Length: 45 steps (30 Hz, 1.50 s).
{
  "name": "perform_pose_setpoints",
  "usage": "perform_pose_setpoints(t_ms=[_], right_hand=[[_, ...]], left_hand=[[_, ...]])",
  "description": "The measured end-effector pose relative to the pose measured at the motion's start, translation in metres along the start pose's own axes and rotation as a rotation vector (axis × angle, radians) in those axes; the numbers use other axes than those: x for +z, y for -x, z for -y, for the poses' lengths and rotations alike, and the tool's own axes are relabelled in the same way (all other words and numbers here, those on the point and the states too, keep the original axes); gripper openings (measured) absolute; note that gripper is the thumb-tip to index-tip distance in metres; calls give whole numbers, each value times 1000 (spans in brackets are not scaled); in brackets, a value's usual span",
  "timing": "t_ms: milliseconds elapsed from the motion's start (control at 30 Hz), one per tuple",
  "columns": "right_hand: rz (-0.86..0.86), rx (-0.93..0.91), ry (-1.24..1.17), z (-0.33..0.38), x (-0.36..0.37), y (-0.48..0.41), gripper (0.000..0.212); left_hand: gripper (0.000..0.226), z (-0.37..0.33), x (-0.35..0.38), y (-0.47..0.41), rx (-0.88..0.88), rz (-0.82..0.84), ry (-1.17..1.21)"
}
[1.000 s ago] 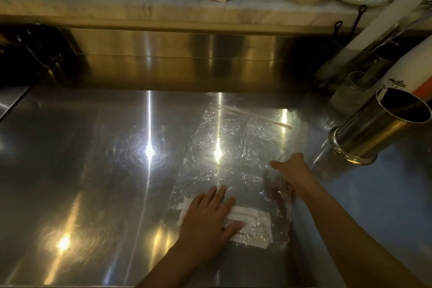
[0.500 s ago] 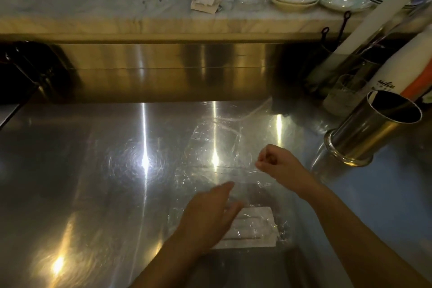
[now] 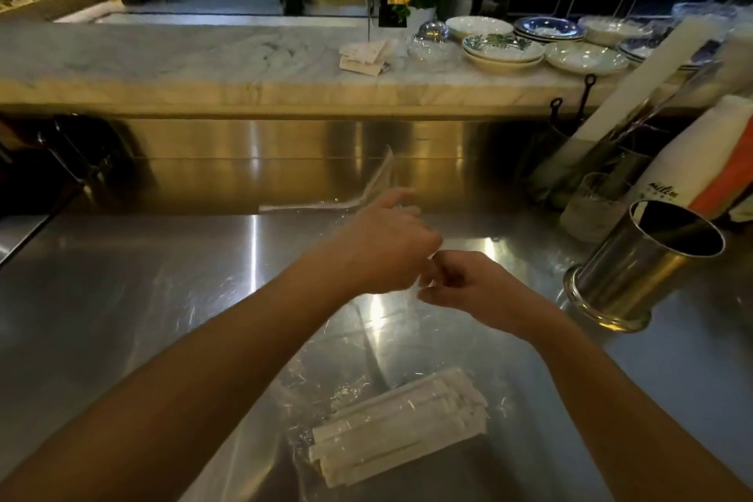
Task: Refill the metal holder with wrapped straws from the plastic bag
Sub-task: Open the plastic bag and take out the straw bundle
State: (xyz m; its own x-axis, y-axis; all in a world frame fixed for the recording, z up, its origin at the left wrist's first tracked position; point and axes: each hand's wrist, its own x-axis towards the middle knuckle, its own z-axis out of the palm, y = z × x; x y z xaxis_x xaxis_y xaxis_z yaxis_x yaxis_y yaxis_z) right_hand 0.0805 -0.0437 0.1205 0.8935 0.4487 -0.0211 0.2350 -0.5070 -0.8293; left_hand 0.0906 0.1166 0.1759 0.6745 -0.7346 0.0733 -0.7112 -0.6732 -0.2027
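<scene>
A clear plastic bag [image 3: 366, 342] hangs stretched above the steel counter [image 3: 122, 298]. A bundle of white wrapped straws [image 3: 401, 426] lies in its low end, near me. My left hand [image 3: 383, 253] and my right hand [image 3: 468, 285] are raised side by side, both pinching the bag's upper part. The bag's open rim [image 3: 366, 192] sticks up beyond my left hand. The metal holder [image 3: 639, 265] stands tilted at the right, its mouth dark and nothing visible inside.
Behind the holder are a glass [image 3: 595, 204], white cups and long wrapped rolls [image 3: 635, 102]. A marble ledge [image 3: 203, 65] at the back carries stacked plates [image 3: 505, 47] and paper napkins [image 3: 364, 57]. Dark equipment sits at the far left.
Both hands have left the counter and lifted the bag's upper end. The straws have slid down to the bag's bottom. My left hand, flat on the straws before, now pinches the plastic.
</scene>
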Motion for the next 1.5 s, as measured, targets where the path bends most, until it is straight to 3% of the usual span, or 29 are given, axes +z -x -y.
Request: perform_pose_setpoints(t_ms=[100, 333, 533, 667, 733, 1000, 1233, 1367, 1500], right_hand=[[-68, 13, -96, -1, -4, 2, 17], [-83, 82, -118, -28, -4, 27, 12], [-274, 86, -175, -37, -2, 40, 13], [-317, 36, -147, -27, -4, 39, 17], [-304, 18, -116, -21, -4, 37, 19], [-344, -1, -141, -10, 1, 38, 13], [-514, 57, -397, -20, 4, 49, 10], [-523, 24, -343, -15, -1, 46, 10], [-530, 4, -298, -9, -13, 46, 9]], left_hand=[[10, 6, -3, -3, 4, -31, -17], [15, 29, -30, 1, -103, -162, 8], [9, 29, -48, 8, -206, -190, -16], [49, 5, -45, 2, -110, -124, -15], [55, -13, -40, -5, -9, -124, -30], [14, -23, -26, -17, 11, 14, -30], [9, -5, -32, -7, -107, -110, 36], [17, 5, -40, 4, -153, -8, 166], [18, 26, -49, 18, -248, 15, 146]])
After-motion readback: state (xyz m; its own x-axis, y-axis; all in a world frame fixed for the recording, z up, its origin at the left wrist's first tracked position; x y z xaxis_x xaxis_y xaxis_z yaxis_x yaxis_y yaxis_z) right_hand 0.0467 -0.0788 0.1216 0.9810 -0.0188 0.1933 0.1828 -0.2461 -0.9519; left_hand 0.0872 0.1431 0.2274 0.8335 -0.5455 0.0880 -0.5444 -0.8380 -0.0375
